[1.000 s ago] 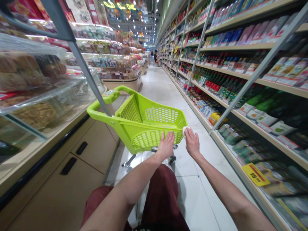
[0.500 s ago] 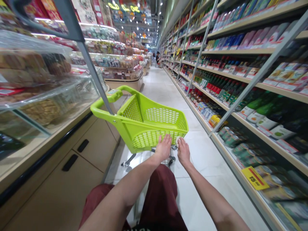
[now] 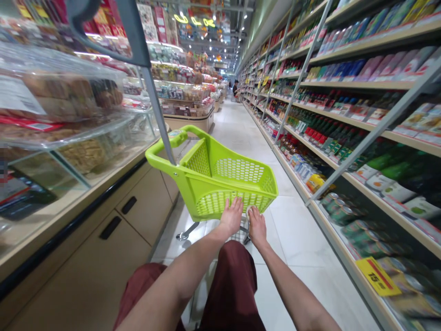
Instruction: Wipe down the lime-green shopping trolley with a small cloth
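A bright green shopping cart basket [image 3: 186, 184] with perforated sides stands crosswise in front of me on grey legs. My left hand [image 3: 232, 216] lies flat, fingers outstretched, at the near side of the basket. Close to its right, by the basket's lower edge, is my right hand [image 3: 257, 226]. Its fingers are bent over a small whitish item [image 3: 247, 210], mostly covered by the fingers, so its kind cannot be made out. The cart's handle [image 3: 160, 151] is at the left end of the basket.
A grey pole [image 3: 156, 105] with a hooked top rises near the cart handle. On the left runs a counter [image 3: 138, 220] with glass cases and packaged baked goods. Shelves [image 3: 365, 124] of bottles and cans line the right. A person [image 3: 235, 89] is far down the tiled aisle.
The view has swung slightly left, so the cart and shelves appear further right. Both hands have shifted left along the basket's side, away from its right corner.
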`<action>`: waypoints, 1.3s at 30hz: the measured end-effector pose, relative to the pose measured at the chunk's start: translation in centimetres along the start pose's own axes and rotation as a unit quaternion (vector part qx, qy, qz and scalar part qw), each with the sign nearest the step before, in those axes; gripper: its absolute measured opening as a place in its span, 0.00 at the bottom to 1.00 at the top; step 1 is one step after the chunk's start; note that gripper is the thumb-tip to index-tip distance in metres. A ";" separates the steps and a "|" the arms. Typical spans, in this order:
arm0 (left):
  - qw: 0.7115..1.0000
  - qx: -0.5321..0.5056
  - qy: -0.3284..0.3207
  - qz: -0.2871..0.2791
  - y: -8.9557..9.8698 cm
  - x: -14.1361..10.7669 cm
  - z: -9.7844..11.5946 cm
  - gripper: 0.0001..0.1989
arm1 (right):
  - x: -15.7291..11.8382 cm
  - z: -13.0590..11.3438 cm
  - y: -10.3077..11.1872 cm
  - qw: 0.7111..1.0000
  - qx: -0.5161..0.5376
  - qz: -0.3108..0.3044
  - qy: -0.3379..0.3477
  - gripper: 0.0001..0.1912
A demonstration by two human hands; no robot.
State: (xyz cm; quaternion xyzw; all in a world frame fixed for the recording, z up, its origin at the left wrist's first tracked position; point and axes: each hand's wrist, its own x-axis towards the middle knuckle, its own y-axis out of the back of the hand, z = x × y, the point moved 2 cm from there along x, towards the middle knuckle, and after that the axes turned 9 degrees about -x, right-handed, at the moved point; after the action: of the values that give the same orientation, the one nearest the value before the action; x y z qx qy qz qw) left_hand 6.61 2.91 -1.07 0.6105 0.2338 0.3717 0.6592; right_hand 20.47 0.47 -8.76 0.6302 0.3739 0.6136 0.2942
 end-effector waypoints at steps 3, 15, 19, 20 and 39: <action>1.000 -0.006 0.009 0.010 0.3 0.1 -0.5 0.31 | 2.1 -0.8 1.6 0.998 0.019 0.057 0.002 0.25; 0.997 -0.008 0.012 0.080 4.3 -0.4 -2.9 0.31 | 4.6 -1.5 3.4 0.994 -0.016 0.099 0.053 0.25; 0.991 0.024 0.077 0.110 7.9 -0.8 -7.0 0.31 | 6.5 2.7 6.1 0.989 -0.056 0.134 -0.032 0.24; 0.989 0.033 0.093 0.109 8.6 -1.0 -7.9 0.30 | 7.1 3.7 6.4 0.988 -0.077 0.121 -0.053 0.23; 0.983 0.079 0.123 0.109 9.8 -4.7 -11.5 0.28 | 8.4 1.4 2.5 0.993 -0.066 0.092 -0.043 0.23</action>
State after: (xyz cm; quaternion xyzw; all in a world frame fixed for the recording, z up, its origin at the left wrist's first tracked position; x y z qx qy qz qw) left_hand -7.03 6.30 6.12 0.6319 0.2739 0.4942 0.5305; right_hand 21.86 6.22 -2.09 0.6668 0.2601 0.6339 0.2931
